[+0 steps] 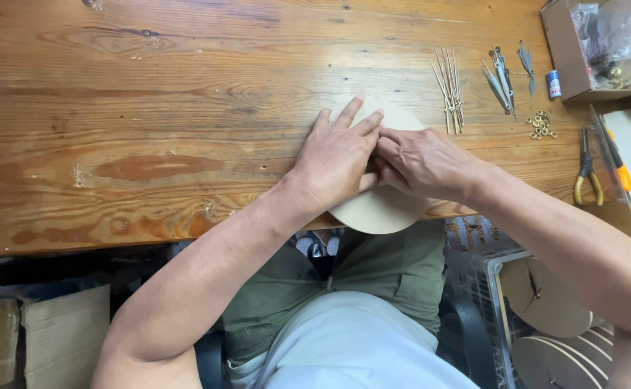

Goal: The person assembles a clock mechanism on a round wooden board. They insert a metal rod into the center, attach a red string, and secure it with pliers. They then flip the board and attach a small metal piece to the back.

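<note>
**Two hands pressed on a round wooden disc**

At the far left, under the edge of the wooden surface [150, 108], cardboard boxes [38, 335] sit on the floor. Toward the middle, the left hand [337, 155] lies flat with its fingers together and stretched out, pressing on a pale round wooden disc [380, 209] that hangs slightly over the near edge of the surface. The right hand [420, 162] meets it from the other side — its fingertips are tucked under the left hand's fingers, so I cannot tell whether they pinch anything. Further right lie a bundle of thin gold clock hands [450, 90], a cluster of darker metal clock hands [501, 79], a small heap of brass nuts [541, 124] and yellow-handled pliers [586, 169]. An open cardboard box [567, 57] stands at the top right corner — below it, off the surface, a crate holds more discs [546, 299].
</note>
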